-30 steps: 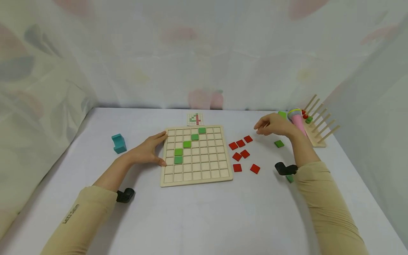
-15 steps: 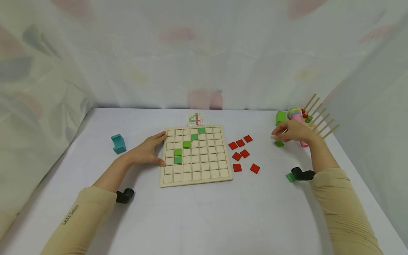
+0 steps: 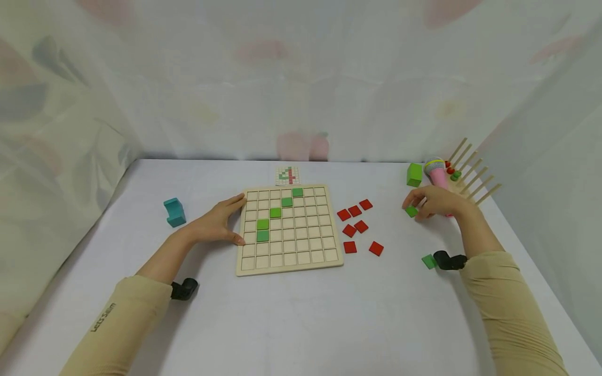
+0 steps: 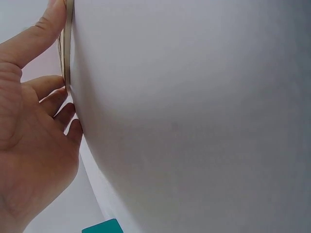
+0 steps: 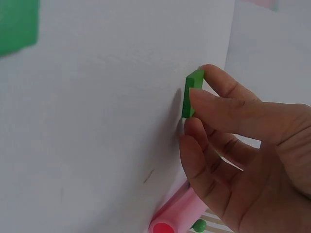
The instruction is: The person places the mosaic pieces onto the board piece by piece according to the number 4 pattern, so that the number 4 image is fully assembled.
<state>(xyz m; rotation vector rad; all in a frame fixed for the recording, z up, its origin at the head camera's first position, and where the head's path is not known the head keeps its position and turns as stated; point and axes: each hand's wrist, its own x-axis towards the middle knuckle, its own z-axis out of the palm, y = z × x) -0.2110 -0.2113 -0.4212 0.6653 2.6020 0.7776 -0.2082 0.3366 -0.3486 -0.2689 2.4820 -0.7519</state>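
My left hand [image 3: 216, 222] rests at the left edge of a wooden grid board [image 3: 301, 258], with thumb and fingers spread along that side. In the left wrist view the fingertips touch the board's edge [image 4: 68, 53]. Several green square tiles, one of them a light green tile [image 3: 275, 212], form a slanting line on the board. Over on the right, my right hand [image 3: 435, 201] pinches a loose green tile [image 5: 193, 94] between thumb and fingers, close to the table top. Another green tile [image 3: 429, 261] lies near the right wrist.
Several red tiles, such as one red tile [image 3: 376, 248], lie right of the board. Behind it is a small pattern card [image 3: 287, 176]. A teal block [image 3: 175, 212] stands left. A green block [image 3: 414, 175], pink toy microphone [image 3: 438, 175] and pegged wooden stand [image 3: 470, 183] are at back right.
My right hand has moved right, away from the red tiles, and down to the loose green tile, which it now pinches. The left hand has stayed at the board.
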